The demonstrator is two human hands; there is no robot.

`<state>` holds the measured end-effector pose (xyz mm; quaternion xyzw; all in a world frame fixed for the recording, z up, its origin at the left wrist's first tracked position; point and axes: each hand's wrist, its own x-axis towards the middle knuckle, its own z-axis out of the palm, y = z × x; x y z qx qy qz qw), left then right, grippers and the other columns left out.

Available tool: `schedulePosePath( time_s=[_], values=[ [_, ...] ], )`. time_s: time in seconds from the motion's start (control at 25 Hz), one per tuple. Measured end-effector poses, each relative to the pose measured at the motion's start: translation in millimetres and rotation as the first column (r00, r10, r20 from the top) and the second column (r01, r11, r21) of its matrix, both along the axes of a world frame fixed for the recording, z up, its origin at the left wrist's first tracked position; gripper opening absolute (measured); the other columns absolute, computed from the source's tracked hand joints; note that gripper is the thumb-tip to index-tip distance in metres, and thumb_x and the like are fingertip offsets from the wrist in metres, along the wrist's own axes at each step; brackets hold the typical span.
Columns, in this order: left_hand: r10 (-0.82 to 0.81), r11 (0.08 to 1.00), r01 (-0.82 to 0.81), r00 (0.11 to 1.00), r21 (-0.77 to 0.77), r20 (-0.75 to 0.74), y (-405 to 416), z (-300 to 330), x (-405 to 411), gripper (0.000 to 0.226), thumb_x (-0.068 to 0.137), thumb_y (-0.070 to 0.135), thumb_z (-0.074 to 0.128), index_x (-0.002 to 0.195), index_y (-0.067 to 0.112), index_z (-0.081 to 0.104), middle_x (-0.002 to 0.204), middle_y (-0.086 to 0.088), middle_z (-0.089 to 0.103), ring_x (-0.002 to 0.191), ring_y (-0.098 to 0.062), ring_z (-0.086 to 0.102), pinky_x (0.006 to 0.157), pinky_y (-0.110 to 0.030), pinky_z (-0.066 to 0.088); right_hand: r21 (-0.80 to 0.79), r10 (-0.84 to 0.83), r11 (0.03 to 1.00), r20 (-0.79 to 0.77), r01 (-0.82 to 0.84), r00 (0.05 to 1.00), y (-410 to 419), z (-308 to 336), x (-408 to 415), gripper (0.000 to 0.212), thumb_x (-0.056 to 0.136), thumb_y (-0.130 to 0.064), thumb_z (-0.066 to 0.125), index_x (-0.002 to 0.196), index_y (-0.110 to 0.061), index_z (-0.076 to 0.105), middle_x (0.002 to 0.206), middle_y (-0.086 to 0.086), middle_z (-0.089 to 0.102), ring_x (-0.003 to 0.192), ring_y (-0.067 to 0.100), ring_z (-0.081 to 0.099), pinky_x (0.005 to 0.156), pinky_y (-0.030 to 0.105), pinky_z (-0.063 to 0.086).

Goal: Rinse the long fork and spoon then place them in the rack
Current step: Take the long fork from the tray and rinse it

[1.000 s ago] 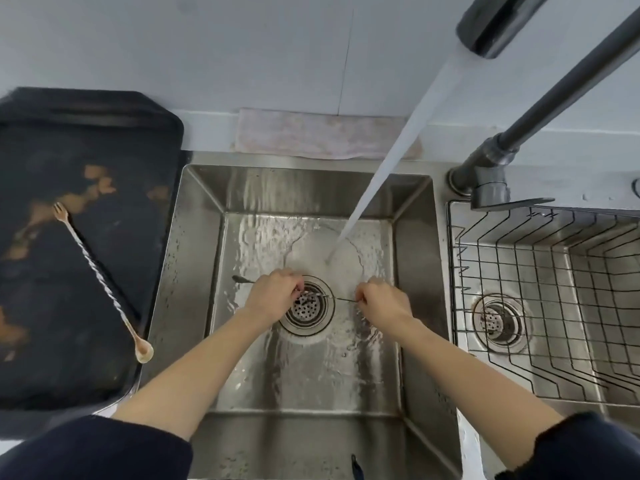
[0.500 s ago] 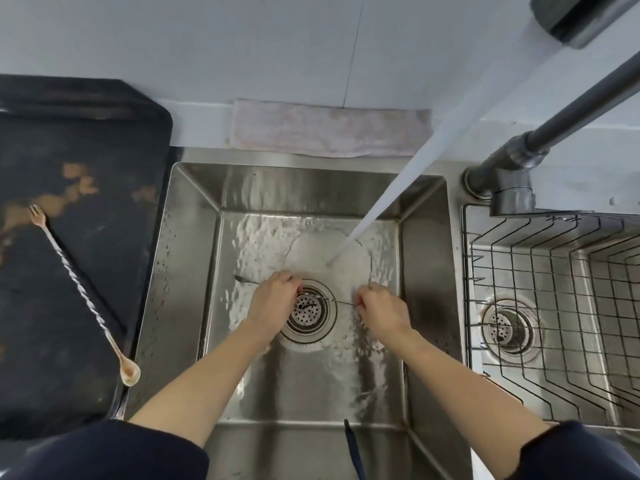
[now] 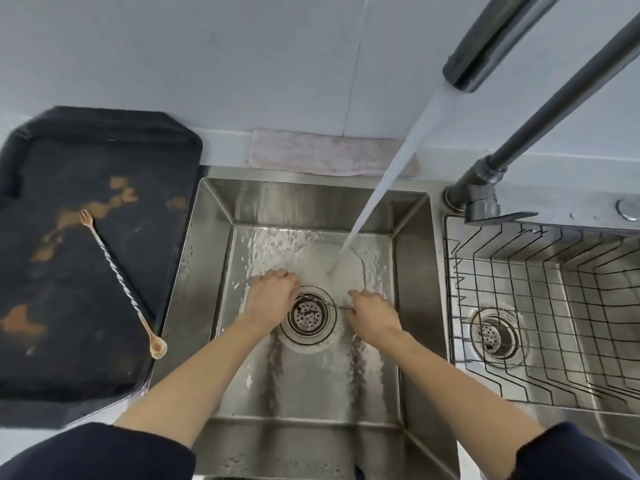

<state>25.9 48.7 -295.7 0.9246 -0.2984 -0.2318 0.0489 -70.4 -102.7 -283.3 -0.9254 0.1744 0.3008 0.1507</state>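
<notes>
A thin, long silver utensil (image 3: 333, 304) is held level across the drain (image 3: 308, 315) of the left sink (image 3: 412, 271). My left hand (image 3: 272, 294) is closed over its left part and my right hand (image 3: 372, 315) pinches its right end. Both of its ends are hidden, so I cannot tell whether it is the fork or the spoon. Water from the tap (image 3: 485, 53) lands on the sink floor just beyond my hands. A second long utensil (image 3: 116, 277), gold with a twisted shaft, fork tines at one end and a spoon bowl at the other, lies on the black tray (image 3: 104, 140).
A wire rack (image 3: 540, 299) sits in the right sink, with nothing in it. The tap's base and lever (image 3: 481, 199) stand between the two sinks. A pink cloth (image 3: 329, 155) lies along the wall behind the left sink. The black tray has orange stains.
My hands stay over the drain with the silver utensil. Its left tip, which stuck out past my left hand earlier, is now covered. The view has shifted a little.
</notes>
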Motion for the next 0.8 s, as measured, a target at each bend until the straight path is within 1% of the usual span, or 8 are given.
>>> schedulePosePath(
  time_s=[0.12, 0.24, 0.36, 0.48, 0.56, 0.64, 0.8],
  values=[
    [0.017, 1.000, -0.017, 1.000, 0.013, 0.020, 9.5, 28.7, 3.8, 0.032, 0.092, 0.018, 0.044, 0.122, 0.015, 0.052, 0.127, -0.009, 0.057, 0.117, -0.028, 0.052, 0.098, -0.042, 0.042, 0.027, 0.002, 1.000, 0.011, -0.002, 1.000, 14.9, 20.8, -4.3, 0.042, 0.095, -0.023, 0.041, 0.135, -0.007, 0.040, 0.134, 0.016, 0.051, 0.126, 0.033, 0.043, 0.107, 0.043, 0.033],
    [0.070, 0.997, -0.066, 0.994, -0.051, 0.078, 24.2, 61.5, 7.2, 0.032, 0.092, 0.020, 0.043, 0.123, 0.016, 0.052, 0.129, -0.009, 0.056, 0.117, -0.029, 0.053, 0.094, -0.041, 0.044, 0.059, -0.010, 0.998, 0.082, 0.005, 0.997, 33.0, 48.4, -3.7, 0.043, 0.096, -0.026, 0.042, 0.135, -0.007, 0.041, 0.136, 0.016, 0.050, 0.127, 0.033, 0.044, 0.108, 0.043, 0.031],
    [0.154, 0.979, -0.129, 0.976, -0.158, 0.155, 45.1, 91.9, 6.7, 0.030, 0.094, 0.022, 0.041, 0.119, 0.015, 0.055, 0.123, -0.010, 0.060, 0.113, -0.030, 0.055, 0.090, -0.041, 0.044, 0.124, -0.011, 0.992, 0.177, -0.012, 0.984, 58.6, 73.6, 0.2, 0.040, 0.096, -0.026, 0.043, 0.133, -0.009, 0.045, 0.135, 0.015, 0.052, 0.125, 0.034, 0.048, 0.105, 0.042, 0.037],
    [0.279, 0.936, -0.215, 0.936, -0.278, 0.216, 78.1, 118.2, 11.5, 0.028, 0.094, 0.021, 0.039, 0.112, 0.012, 0.059, 0.112, -0.013, 0.064, 0.103, -0.033, 0.058, 0.087, -0.043, 0.045, 0.197, 0.011, 0.978, 0.261, -0.064, 0.965, 89.7, 94.9, 8.0, 0.037, 0.097, -0.024, 0.043, 0.130, -0.010, 0.049, 0.131, 0.012, 0.056, 0.119, 0.032, 0.053, 0.097, 0.039, 0.045],
    [0.374, 0.894, -0.301, 0.909, -0.331, 0.182, 105.3, 127.0, 17.3, 0.027, 0.094, 0.020, 0.040, 0.109, 0.010, 0.060, 0.109, -0.016, 0.064, 0.098, -0.034, 0.060, 0.084, -0.045, 0.049, 0.247, 0.007, 0.965, 0.305, -0.086, 0.952, 112.6, 106.0, 14.8, 0.033, 0.096, -0.023, 0.042, 0.124, -0.009, 0.055, 0.124, 0.013, 0.062, 0.113, 0.031, 0.058, 0.093, 0.039, 0.048],
    [0.476, 0.842, -0.421, 0.874, -0.339, 0.099, 129.5, 129.4, 22.5, 0.024, 0.094, 0.020, 0.043, 0.109, 0.009, 0.058, 0.109, -0.016, 0.063, 0.093, -0.033, 0.062, 0.081, -0.043, 0.051, 0.294, -0.020, 0.952, 0.330, -0.083, 0.944, 135.0, 113.5, 21.6, 0.031, 0.096, -0.023, 0.042, 0.116, -0.007, 0.060, 0.116, 0.015, 0.066, 0.106, 0.032, 0.061, 0.090, 0.040, 0.051],
    [0.613, 0.771, -0.602, 0.790, -0.209, -0.018, 163.5, 123.5, 24.7, 0.028, 0.094, 0.025, 0.046, 0.110, 0.004, 0.054, 0.111, -0.017, 0.062, 0.099, -0.032, 0.060, 0.078, -0.035, 0.046, 0.337, -0.029, 0.937, 0.344, -0.095, 0.938, 175.9, 116.7, 31.4, 0.032, 0.097, -0.025, 0.042, 0.114, -0.006, 0.061, 0.116, 0.014, 0.066, 0.108, 0.031, 0.060, 0.092, 0.039, 0.050]
  ],
)
